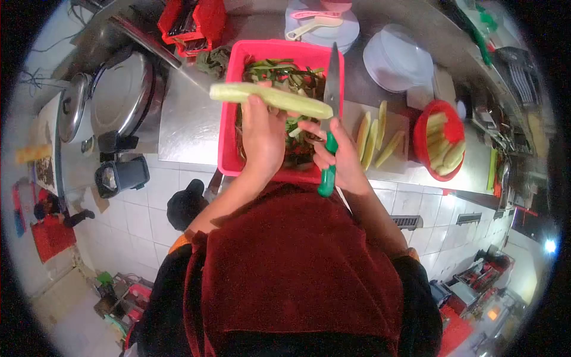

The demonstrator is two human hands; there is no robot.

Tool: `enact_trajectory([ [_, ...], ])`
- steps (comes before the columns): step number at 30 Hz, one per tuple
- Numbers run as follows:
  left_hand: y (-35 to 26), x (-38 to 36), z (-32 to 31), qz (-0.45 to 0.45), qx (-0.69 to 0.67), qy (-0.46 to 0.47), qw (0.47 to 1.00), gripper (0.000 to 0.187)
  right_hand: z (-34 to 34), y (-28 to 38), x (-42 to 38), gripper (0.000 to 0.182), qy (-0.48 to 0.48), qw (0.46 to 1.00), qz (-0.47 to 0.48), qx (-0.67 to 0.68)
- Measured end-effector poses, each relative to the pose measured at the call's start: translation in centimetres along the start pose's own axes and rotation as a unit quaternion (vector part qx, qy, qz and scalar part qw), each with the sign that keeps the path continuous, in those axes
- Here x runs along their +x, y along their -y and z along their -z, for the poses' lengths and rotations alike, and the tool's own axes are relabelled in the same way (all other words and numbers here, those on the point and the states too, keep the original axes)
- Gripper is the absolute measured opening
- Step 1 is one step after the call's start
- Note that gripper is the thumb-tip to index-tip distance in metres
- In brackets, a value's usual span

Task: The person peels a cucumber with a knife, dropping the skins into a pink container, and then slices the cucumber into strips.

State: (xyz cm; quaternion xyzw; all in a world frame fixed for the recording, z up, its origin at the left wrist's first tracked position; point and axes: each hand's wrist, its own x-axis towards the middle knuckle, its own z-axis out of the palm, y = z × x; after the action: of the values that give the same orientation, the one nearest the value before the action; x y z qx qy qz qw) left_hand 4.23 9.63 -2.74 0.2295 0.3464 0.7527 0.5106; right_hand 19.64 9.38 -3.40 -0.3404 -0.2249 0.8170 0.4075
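Over a pink tub [229, 137] of vegetable scraps [279, 71], my left hand [262, 134] is closed around a peeled cucumber [270, 99] lying nearly level across the view. My right hand [345, 157] grips the green handle of a knife [333, 83], its blade pointing away from me. The cucumber's right end is right by the base of the blade. Just right of the tub, several long cucumber pieces [370, 140] rest on a cutting board [401, 128].
A red basket [420, 143] of peeled cucumbers stands at the right of the steel counter [190, 131]. White plates [397, 59] are stacked behind the board, with spoons [315, 25] on another stack. Large lidded pots [119, 89] stand left. A dark bin [128, 175] sits below them.
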Motion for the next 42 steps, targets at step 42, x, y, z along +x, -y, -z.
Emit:
enact_trajectory([
  [42,-3.8,-1.3,-0.8,0.099,0.229,0.070,0.966,0.047,-3.9,9.0,-2.8,0.017,0.088,0.792,0.138,-0.588],
])
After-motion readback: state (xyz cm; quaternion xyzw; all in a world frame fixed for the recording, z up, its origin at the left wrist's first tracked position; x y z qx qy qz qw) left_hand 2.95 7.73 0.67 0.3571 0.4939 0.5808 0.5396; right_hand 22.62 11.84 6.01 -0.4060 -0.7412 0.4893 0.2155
